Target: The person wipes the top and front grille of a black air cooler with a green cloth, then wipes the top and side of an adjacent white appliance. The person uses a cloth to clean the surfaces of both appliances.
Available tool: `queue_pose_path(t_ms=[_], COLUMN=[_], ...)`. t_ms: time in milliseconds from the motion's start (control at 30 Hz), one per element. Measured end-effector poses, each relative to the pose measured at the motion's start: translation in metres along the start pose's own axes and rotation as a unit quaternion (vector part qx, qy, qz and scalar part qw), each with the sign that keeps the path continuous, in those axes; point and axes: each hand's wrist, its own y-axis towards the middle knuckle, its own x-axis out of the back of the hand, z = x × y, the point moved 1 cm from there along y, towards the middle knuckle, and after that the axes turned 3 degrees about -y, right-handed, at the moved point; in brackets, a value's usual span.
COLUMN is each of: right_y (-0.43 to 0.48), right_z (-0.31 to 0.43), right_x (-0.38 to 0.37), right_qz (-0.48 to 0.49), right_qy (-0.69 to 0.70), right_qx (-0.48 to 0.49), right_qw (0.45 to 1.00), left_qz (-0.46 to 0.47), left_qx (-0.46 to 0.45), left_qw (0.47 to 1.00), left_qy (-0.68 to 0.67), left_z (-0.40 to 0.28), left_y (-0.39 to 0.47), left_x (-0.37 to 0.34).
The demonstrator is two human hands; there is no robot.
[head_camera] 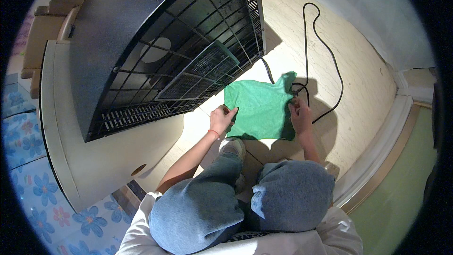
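Note:
A green cloth (pixel 260 109) is spread out in front of my feet, just above or on the pale floor; its exact height is hard to judge. My left hand (pixel 223 117) pinches its left edge between thumb and fingers. At the opposite side my right hand (pixel 300 114) grips the right edge, with the fingers partly in shadow. The far right corner of the cloth sticks up in a fold. Close behind my right hand runs a black power cord (pixel 334 63), looped on the floor.
A large black metal housing with a wire grille (pixel 198 49) and slotted vents looms at the upper left, by a cream panel (pixel 116 163). Blue flowered covering (pixel 44 189) lies far left. A white-framed green panel (pixel 396 170) borders the right side. My shoe (pixel 231 144) is near the cloth.

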Motion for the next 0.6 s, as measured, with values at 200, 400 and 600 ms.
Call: queue_pose_path(t_ms=[200, 400, 600], right_y=[0.080, 0.125, 0.078], right_z=[0.007, -0.003, 0.013], right_x=[-0.014, -0.012, 0.033], right_qz=[-0.223, -0.050, 0.051], right_qy=[-0.180, -0.113, 0.262], right_qx=[0.153, 0.020, -0.109], right_qw=[0.946, 0.992, 0.958], left_qz=[0.029, 0.123, 0.160], left_qx=[-0.093, 0.087, 0.172], left_qw=[0.994, 0.918, 0.793], left_qy=[0.043, -0.366, -0.562], left_z=[0.005, -0.006, -0.015], left_y=[0.022, 0.028, 0.004], left_x=[-0.002, 0.011, 0.048])
